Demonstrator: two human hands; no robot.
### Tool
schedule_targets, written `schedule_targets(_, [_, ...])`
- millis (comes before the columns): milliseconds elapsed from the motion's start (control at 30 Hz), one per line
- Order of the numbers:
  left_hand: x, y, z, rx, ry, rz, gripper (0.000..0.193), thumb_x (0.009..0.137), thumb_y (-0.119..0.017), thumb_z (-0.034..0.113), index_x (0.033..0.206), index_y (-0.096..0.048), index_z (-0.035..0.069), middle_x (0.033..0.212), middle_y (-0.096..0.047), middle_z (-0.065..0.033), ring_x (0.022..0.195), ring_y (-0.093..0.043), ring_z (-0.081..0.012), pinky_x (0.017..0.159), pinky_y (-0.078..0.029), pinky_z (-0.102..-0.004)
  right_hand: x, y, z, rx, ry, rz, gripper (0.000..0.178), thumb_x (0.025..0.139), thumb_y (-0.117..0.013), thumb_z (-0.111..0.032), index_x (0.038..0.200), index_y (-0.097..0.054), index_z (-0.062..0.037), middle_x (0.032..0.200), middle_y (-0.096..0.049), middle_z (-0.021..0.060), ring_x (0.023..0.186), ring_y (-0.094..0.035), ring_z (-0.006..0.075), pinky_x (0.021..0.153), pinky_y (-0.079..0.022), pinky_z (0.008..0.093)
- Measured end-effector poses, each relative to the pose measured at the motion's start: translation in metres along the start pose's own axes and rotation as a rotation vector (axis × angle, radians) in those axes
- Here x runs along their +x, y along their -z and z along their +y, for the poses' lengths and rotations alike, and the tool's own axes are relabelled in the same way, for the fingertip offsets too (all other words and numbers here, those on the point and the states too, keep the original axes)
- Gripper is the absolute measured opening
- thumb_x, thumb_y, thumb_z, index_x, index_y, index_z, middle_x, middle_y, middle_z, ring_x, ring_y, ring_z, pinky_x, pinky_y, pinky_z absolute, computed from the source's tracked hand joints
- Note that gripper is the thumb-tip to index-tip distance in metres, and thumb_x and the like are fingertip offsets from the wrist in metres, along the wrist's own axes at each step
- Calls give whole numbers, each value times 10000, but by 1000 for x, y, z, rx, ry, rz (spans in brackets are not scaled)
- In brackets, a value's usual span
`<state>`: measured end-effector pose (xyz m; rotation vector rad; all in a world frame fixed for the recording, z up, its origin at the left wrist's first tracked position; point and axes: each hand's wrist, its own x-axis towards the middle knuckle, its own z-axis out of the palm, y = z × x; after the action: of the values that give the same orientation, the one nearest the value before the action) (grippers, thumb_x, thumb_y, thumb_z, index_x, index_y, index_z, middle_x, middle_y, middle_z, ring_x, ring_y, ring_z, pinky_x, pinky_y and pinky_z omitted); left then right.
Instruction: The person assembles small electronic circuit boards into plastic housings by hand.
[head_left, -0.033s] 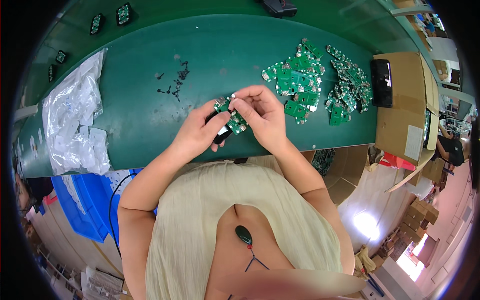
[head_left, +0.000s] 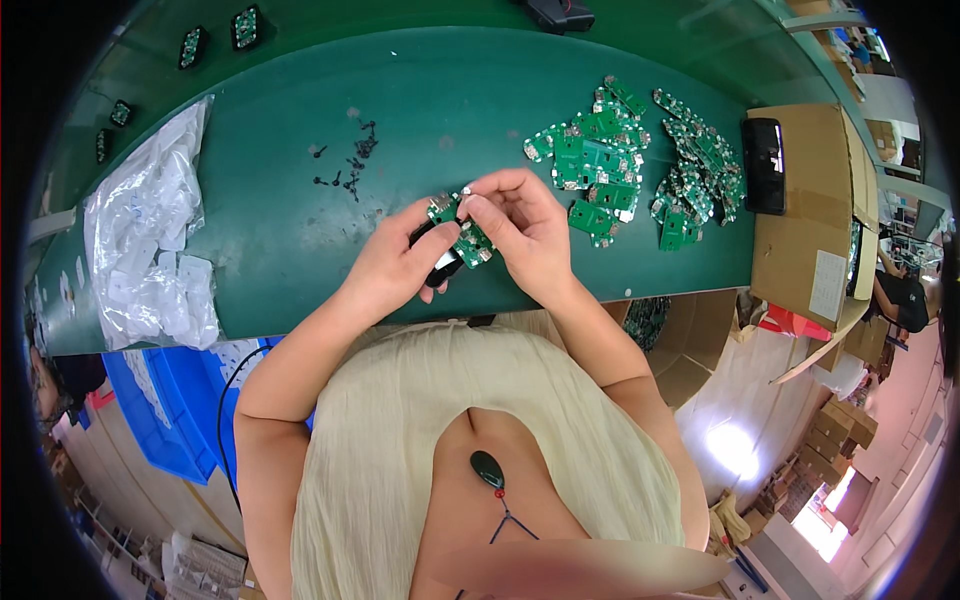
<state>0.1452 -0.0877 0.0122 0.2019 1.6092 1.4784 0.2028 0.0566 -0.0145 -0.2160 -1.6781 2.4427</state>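
Observation:
Above the near part of the green table, my left hand [head_left: 395, 262] is closed round a green circuit board [head_left: 474, 246] and a black casing [head_left: 443, 272] lying against it. The thumb presses on the board's left side. My right hand [head_left: 525, 232] pinches at the board's upper edge with thumb and forefinger. Whether a small part sits between those fingertips is too small to make out. Beyond my left hand lie several small black pieces [head_left: 357, 165] with thin stems. To the right of my hands spread loose green circuit boards [head_left: 597, 160], with a second heap of boards [head_left: 695, 170] farther right.
A clear plastic bag of white pieces [head_left: 150, 240] covers the table's left end. A cardboard box [head_left: 800, 240] stands at the right, a black phone [head_left: 765, 165] against it. Blue bins [head_left: 160, 420] sit below the left edge. Black casings with boards [head_left: 246, 28] rest at the far left.

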Motion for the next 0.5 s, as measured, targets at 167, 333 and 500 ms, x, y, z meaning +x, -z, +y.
schedule_targets(167, [-2,2,5,43,39,-6,196,898,-449,178,987,-514,16,694,-549,-37,497,-521,-87,378,-382,-212,4,9,6,-187,137,-78,63,820,-566,-4,875,-538,-12,840,-506,18,641,-452,46,574,-387,189])
schedule_targets(333, [-8,4,5,53,77,-8,192,887,-455,160,982,-517,6,694,-558,-38,474,-515,-83,366,-375,-208,9,16,-18,-354,146,-237,56,785,-586,-6,825,-552,-25,818,-511,34,639,-486,80,535,-399,213])
schedule_targets(500, [-12,3,-3,88,133,-60,241,873,-480,197,1010,-527,5,640,-557,-33,434,-505,-89,382,-400,-228,13,21,-34,-874,411,-519,101,702,-604,-2,766,-529,-23,735,-512,66,673,-543,204,544,-452,309])
